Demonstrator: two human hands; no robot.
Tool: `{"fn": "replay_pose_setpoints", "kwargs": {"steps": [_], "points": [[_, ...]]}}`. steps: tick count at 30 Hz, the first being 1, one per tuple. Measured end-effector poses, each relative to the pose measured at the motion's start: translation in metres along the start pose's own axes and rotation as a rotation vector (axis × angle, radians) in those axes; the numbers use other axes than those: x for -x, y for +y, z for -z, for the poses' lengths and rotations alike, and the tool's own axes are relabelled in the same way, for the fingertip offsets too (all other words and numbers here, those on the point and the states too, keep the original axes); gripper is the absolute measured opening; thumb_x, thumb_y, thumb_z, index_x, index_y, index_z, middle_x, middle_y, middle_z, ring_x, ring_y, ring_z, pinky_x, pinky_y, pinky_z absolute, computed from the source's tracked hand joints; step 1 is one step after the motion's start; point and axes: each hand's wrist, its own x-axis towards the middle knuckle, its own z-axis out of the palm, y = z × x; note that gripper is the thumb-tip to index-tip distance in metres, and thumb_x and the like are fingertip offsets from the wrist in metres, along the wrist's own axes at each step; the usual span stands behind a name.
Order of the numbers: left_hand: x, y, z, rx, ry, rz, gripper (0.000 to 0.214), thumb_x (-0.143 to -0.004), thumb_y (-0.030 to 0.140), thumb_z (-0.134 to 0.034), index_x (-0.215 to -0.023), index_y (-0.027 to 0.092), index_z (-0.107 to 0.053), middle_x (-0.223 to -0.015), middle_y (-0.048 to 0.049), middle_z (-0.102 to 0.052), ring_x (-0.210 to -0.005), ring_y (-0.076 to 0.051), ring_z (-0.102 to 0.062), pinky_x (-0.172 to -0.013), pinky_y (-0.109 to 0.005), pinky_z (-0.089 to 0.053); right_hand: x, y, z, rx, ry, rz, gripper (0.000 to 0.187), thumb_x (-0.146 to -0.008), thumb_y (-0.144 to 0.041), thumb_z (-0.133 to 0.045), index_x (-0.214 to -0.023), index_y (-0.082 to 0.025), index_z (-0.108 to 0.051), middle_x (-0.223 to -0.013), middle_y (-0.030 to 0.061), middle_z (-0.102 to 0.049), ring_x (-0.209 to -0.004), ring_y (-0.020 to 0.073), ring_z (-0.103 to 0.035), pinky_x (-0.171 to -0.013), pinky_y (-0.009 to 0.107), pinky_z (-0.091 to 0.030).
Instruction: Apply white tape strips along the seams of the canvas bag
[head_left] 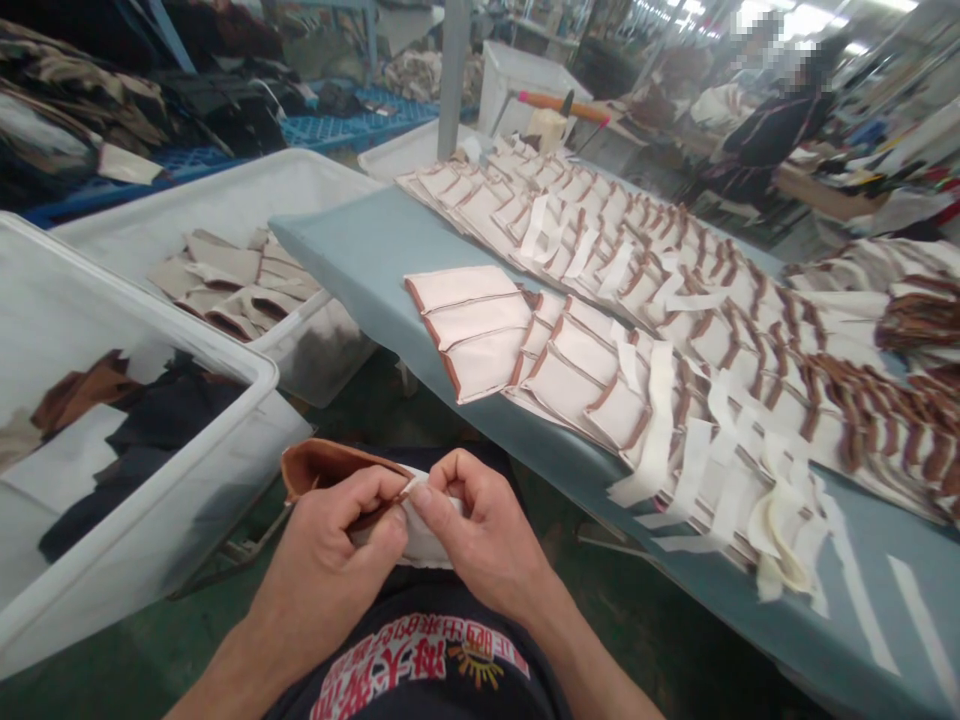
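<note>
The brown-and-white fabric piece (pixel 427 540) is before the dark shirt (pixel 412 660), its edge pinched by the closed left grip (pixel 334 540) and right grip (pixel 487 520). Floor (pixel 574 510) shows between the right grip and the edge of the bench (pixel 349 255); a white bin (pixel 251 370) corners in near the left.

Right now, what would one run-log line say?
left hand: pinching brown-and-white piece | right hand: pinching same piece | table: similar pieces, white strips

A single head-worn camera looks forward and down: the left hand (pixel 330 550) and right hand (pixel 491 525) are close, low in view, the table (pixel 352 240) stretches rightward, and the top reaches far back.
</note>
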Motion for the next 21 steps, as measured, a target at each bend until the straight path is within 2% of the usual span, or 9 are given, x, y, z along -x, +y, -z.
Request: {"fn": "replay_pose_setpoints", "kwargs": {"steps": [4,8,12,17,21], "points": [[-0.011,0.015,-0.006,-0.086,0.116,-0.076,0.026,-0.083,0.023,-0.053,-0.066,0.020,-0.073,-0.059,0.0039,-0.072,-0.050,-0.013,-0.062,-0.052,-0.021,-0.044,-0.002,0.006,-0.013,-0.214,0.027,0.019,0.047,-0.094,-0.066,-0.071,-0.082,-0.024,-0.052,-0.066,-0.0082,-0.046,-0.059,0.0110,-0.038,-0.055,0.025,-0.031],[-0.021,0.008,-0.008,0.151,0.042,0.127,0.025,-0.079,0.031,-0.052,-0.062,0.021,-0.068,-0.058,0.0021,-0.067,-0.054,-0.016,-0.060,-0.052,-0.023,-0.044,-0.013,0.015,-0.026,-0.413,-0.013,-0.064,0.054,-0.089,-0.072,-0.073,-0.078,-0.026,-0.048,-0.062,-0.0108,-0.037,-0.054,0.0094,-0.028,-0.050,0.025,-0.026],[-0.024,-0.011,0.001,0.239,-0.060,0.239,0.024,-0.076,0.035,-0.057,-0.064,0.020,-0.070,-0.059,0.0013,-0.064,-0.055,-0.016,-0.054,-0.051,-0.024,-0.042,-0.016,0.019,-0.028,-0.266,0.080,-0.001,0.049,-0.091,-0.064,-0.072,-0.073,-0.025,-0.048,-0.064,-0.0078,-0.042,-0.059,0.0109,-0.036,-0.054,0.025,-0.030],[-0.016,-0.020,0.023,0.289,-0.225,0.252,0.025,-0.077,0.037,-0.062,-0.074,0.017,-0.078,-0.074,-0.0031,-0.074,-0.065,-0.018,-0.061,-0.058,-0.024,-0.048,0.000,0.016,-0.023,-0.115,-0.014,0.029,0.033,-0.094,-0.051,-0.070,-0.086,-0.024,-0.053,-0.067,-0.0086,-0.047,-0.059,0.0115,-0.039,-0.055,0.025,-0.032],[-0.008,-0.020,0.027,0.342,-0.348,0.217,0.029,-0.091,0.042,-0.064,-0.088,0.017,-0.080,-0.079,-0.0022,-0.073,-0.070,-0.018,-0.062,-0.062,-0.023,-0.048,0.007,0.014,-0.020,-0.055,0.014,0.054,0.032,-0.095,-0.048,-0.069,-0.083,-0.025,-0.051,-0.067,-0.0085,-0.048,-0.060,0.0115,-0.040,-0.056,0.026,-0.032]]}}
